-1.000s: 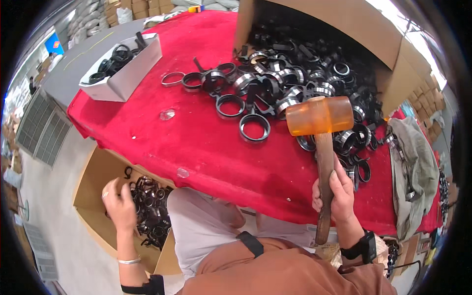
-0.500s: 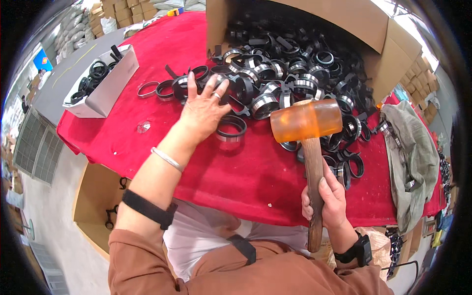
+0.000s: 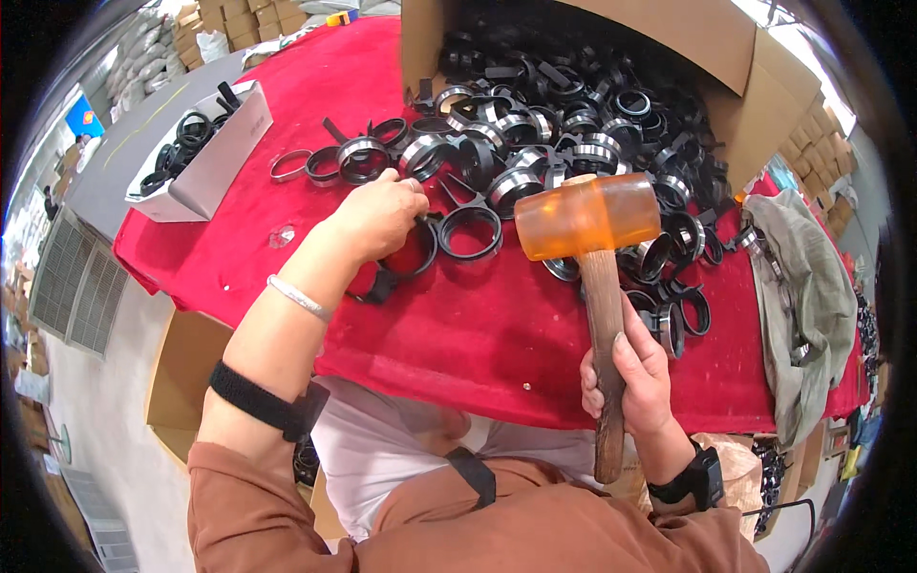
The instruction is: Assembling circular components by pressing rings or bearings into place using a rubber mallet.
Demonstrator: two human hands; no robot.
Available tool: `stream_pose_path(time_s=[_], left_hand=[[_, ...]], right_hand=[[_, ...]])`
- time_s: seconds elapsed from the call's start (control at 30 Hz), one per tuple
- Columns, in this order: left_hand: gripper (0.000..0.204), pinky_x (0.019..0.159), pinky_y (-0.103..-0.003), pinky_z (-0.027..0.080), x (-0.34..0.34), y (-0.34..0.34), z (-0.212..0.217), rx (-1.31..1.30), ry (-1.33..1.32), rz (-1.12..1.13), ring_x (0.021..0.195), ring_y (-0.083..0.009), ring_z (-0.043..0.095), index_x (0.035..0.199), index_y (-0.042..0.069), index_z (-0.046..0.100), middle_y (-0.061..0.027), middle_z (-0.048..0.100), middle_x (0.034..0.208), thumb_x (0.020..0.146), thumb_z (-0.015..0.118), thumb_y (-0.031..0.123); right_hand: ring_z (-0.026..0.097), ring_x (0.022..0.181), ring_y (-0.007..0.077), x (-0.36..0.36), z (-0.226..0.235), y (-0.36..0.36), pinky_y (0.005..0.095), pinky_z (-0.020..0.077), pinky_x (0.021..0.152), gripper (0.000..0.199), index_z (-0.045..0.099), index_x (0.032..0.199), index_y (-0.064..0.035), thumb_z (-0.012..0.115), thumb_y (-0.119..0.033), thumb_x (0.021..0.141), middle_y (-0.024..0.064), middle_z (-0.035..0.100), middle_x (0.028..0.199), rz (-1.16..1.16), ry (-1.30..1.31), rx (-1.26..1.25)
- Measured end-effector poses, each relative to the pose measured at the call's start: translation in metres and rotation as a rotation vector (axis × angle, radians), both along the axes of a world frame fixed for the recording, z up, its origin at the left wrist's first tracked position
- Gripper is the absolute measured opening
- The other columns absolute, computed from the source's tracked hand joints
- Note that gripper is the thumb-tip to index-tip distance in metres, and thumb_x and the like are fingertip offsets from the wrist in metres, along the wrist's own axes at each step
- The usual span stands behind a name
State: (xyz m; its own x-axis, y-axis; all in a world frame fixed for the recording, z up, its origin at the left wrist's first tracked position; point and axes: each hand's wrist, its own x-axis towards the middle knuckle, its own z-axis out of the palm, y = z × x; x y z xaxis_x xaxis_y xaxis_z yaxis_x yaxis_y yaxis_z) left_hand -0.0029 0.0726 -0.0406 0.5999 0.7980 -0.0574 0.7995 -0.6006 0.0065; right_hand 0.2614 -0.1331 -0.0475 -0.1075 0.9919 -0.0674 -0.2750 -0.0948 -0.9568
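Observation:
My right hand is wrapped round the wooden handle of a mallet, whose translucent orange head points up over the table. Curled downward, the fingers of my left hand close on a black ring clamp; the grip itself is partly hidden beneath the hand. Just right of it, a separate black ring lies on the red cloth. Beyond the left hand sit more black and silver rings, among them a silver-banded one.
A cardboard box on its side spills a heap of black and silver rings onto the red-covered table. A white box of black rings stands at the left. Grey-green cloth drapes over the right edge.
My left hand, spread over the rings before, has curled and drawn slightly nearer with a black ring clamp. The mallet has shifted slightly left in my right hand.

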Motion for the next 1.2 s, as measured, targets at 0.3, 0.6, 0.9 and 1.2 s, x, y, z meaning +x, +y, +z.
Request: stream_pose_path(time_s=[0.3,0.6,0.9,1.2], left_hand=[[0.014,0.090,-0.033,0.043,-0.044,-0.009,0.005,0.445,-0.656,0.054,0.110,-0.0318,0.053,0.093,0.000,0.060,-0.0231,0.053,0.118,0.080,0.059,-0.001],[0.018,0.079,-0.021,0.045,0.007,-0.121,-0.012,-0.205,-1.933,-0.033,0.096,-0.0103,0.055,0.097,0.001,0.062,-0.0102,0.053,0.121,0.084,0.052,-0.006],[0.035,0.094,-0.033,0.042,-0.034,-0.165,-0.035,-0.928,-1.994,0.303,0.112,-0.0193,0.051,0.124,0.002,0.049,-0.0146,0.050,0.124,0.091,0.051,0.014],[0.013,0.072,-0.031,0.043,-0.069,-0.229,-0.040,-0.307,-1.209,0.335,0.075,-0.0167,0.052,0.089,0.000,0.056,-0.0050,0.057,0.080,0.085,0.056,0.012]], right_hand=[[0.048,0.048,0.0113,-0.011,0.004,-0.001,0.0242,0.0430,0.044,0.056,0.017,0.143,-0.0118,0.043,-0.019,0.094,0.0080,0.054,0.068,-0.004,-0.013,-0.027],[0.048,0.050,0.0081,-0.065,0.010,0.040,0.0221,0.0430,0.043,0.061,0.021,0.136,-0.0048,0.054,-0.014,0.086,0.0208,0.059,0.100,0.133,-0.082,0.093],[0.050,0.048,0.0078,-0.113,0.018,0.038,0.0214,0.0423,0.041,0.046,0.044,0.115,-0.0050,0.068,-0.007,0.076,-0.0001,0.052,0.072,0.286,0.096,-0.176],[0.049,0.047,0.0067,-0.144,0.005,0.049,0.0209,0.0411,0.040,0.041,0.046,0.111,-0.0045,0.069,-0.010,0.078,0.0010,0.053,0.069,0.178,-0.082,-0.051]])
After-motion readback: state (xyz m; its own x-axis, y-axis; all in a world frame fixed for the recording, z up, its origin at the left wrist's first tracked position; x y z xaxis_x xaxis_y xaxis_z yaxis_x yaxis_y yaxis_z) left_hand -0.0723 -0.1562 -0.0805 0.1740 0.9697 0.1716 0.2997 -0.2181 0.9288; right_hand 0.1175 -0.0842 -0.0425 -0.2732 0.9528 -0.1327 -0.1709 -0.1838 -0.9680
